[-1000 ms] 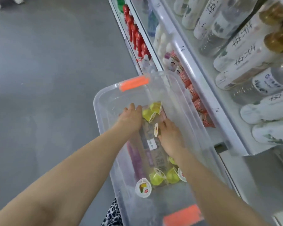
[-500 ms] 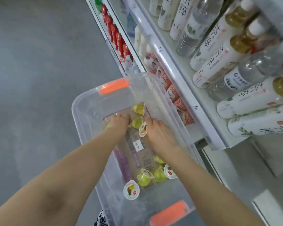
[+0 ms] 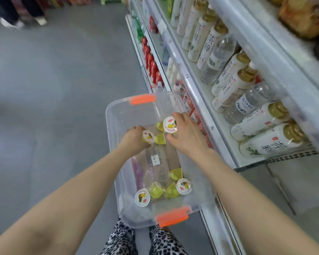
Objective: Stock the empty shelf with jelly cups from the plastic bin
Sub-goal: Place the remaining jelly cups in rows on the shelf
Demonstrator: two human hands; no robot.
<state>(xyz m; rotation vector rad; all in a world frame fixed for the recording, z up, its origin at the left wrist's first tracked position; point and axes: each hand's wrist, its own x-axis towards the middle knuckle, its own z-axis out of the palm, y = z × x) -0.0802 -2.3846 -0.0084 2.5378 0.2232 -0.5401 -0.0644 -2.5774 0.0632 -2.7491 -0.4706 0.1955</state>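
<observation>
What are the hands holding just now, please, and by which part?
The left hand grips one jelly cup round its body; the right hand pinches another jelly cup at its rim.

This is a shop, seen down a grocery aisle. Just right of the clear plastic bin (image 3: 110, 115) runs a long white tiered shelving unit (image 3: 204, 107) whose front rails carry handwritten numbers (image 3: 187, 76). Above and right of the bin lie rows of identical gold-capped tea bottles (image 3: 230, 87) and clear water bottles (image 3: 252, 102), beyond its far end red bottles (image 3: 152, 65) stand ranked on a lower shelf, and left of it a grey floor (image 3: 63, 80) forms the aisle, with other people's legs and shoes (image 3: 17, 17) at the far end.
</observation>
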